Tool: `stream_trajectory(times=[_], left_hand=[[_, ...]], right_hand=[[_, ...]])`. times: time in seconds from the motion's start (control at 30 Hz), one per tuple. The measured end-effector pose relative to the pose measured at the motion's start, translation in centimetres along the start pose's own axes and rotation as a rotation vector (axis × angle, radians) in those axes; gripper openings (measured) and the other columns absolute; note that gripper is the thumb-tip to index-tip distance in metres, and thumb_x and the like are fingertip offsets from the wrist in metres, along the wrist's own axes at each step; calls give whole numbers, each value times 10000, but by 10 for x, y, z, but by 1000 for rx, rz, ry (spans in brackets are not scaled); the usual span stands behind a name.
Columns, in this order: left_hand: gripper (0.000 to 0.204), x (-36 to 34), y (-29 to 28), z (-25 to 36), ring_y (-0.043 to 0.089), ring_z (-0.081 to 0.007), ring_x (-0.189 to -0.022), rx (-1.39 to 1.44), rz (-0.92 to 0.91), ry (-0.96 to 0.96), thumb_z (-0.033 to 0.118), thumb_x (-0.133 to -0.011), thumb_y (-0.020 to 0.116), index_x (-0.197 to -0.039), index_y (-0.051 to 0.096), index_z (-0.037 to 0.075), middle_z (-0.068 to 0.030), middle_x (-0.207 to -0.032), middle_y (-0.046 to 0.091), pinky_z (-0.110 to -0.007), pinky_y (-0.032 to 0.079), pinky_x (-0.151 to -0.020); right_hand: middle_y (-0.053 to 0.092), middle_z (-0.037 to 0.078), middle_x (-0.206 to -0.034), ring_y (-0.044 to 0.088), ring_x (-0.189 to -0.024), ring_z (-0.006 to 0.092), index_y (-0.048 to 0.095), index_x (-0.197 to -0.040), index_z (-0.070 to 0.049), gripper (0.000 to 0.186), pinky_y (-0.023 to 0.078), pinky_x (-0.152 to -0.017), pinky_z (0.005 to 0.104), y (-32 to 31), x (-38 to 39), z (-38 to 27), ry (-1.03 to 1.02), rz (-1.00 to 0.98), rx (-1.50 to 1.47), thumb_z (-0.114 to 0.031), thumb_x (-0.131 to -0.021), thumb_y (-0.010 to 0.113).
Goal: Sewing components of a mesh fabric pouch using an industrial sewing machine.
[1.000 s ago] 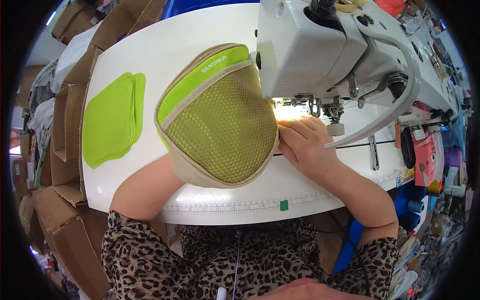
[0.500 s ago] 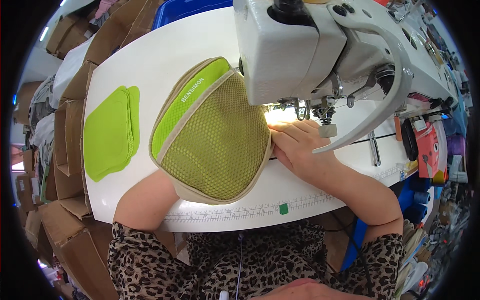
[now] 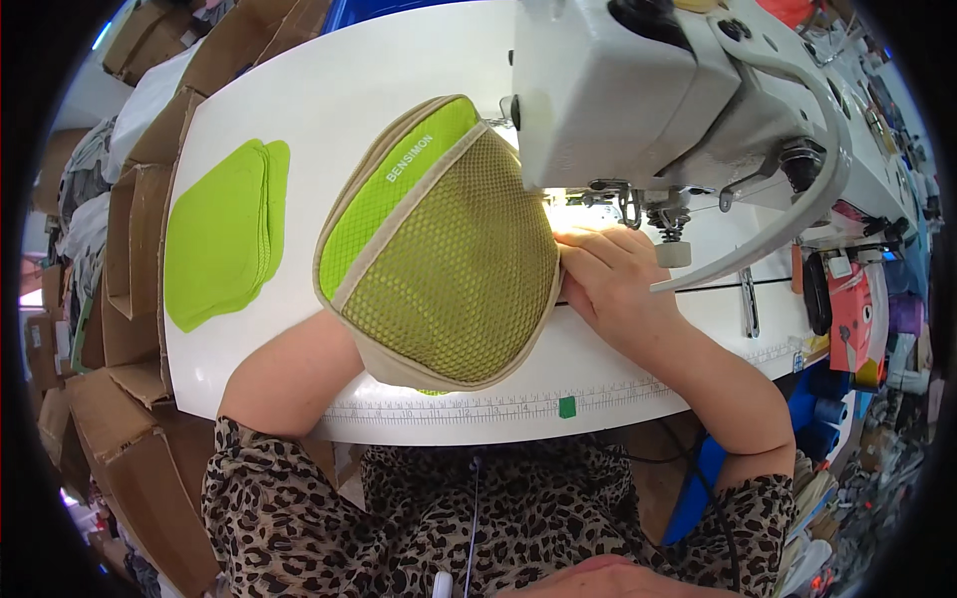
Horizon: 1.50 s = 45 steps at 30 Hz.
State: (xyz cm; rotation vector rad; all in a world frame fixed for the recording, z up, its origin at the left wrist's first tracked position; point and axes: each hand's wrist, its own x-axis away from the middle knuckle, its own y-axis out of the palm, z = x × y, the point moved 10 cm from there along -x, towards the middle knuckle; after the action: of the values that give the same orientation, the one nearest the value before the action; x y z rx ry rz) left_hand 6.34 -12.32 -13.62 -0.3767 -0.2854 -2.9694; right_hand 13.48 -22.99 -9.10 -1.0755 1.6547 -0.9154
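A small pouch (image 3: 449, 269) with lime-green fabric, beige mesh and beige piping stands tilted on the white table, left of the sewing machine (image 3: 628, 110). Its right edge lies close to the lit needle area (image 3: 583, 211). My right hand (image 3: 623, 279) is at that edge, just below the presser area, with its fingers bent and pressed together on the pouch's border. Behind the pouch my left forearm (image 3: 294, 364) disappears, so the left hand and its fingers are hidden.
Lime-green cut fabric pieces (image 3: 224, 234) lie stacked at the table's left. A printed ruler strip (image 3: 478, 411) runs along the near edge. Metal tweezers (image 3: 749, 302) lie to the right. Cardboard boxes (image 3: 145, 478) crowd the left side. The machine's curved pale guard (image 3: 797, 229) arches near my right hand.
The view has shifted slightly, so the machine, pouch and fabric stack sit a bit higher and farther right. My right hand stays at the pouch's edge.
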Motion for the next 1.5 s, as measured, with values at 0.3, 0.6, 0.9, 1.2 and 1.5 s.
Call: stream_trajectory(times=[0.3,0.6,0.9,1.2,1.5], left_hand=[[373,4,-1,0,676,-163,-1006,14,7,13,140,-947,685,-1277,606,-14,-135,-1205,655,-260,584,-828],[383,3,-5,5,670,-170,-1020,-14,-4,34,145,-941,695,-1281,606,-8,-133,-1212,652,-269,576,-843],[395,4,-7,11,664,-176,-1034,-38,-38,32,149,-934,704,-1285,605,-2,-131,-1219,649,-278,569,-859],[406,-2,-6,20,658,-182,-1047,-49,-68,38,153,-928,714,-1289,605,3,-129,-1226,647,-287,562,-874],[418,4,-16,18,652,-188,-1061,-51,-35,32,158,-921,724,-1293,604,9,-127,-1234,644,-296,554,-889]], right_hand=[[728,53,-999,678,-835,236,702,-1013,-44,282,520,-751,356,-11,-5,-3,-28,100,-24,-34,-732,721],[691,47,-1138,655,-965,180,680,-1129,-68,398,471,-835,332,3,6,-8,-10,-12,48,-118,-747,780],[699,36,-1119,660,-934,176,682,-1135,-62,367,469,-831,333,-4,5,-4,-29,-96,-4,-96,-779,766],[706,64,-1090,675,-927,196,682,-1100,-40,359,485,-813,343,-7,4,-4,-52,-21,-1,-77,-752,765],[710,59,-1068,669,-907,232,695,-1035,-44,299,505,-814,371,-8,-2,-8,-42,96,23,-60,-739,735]])
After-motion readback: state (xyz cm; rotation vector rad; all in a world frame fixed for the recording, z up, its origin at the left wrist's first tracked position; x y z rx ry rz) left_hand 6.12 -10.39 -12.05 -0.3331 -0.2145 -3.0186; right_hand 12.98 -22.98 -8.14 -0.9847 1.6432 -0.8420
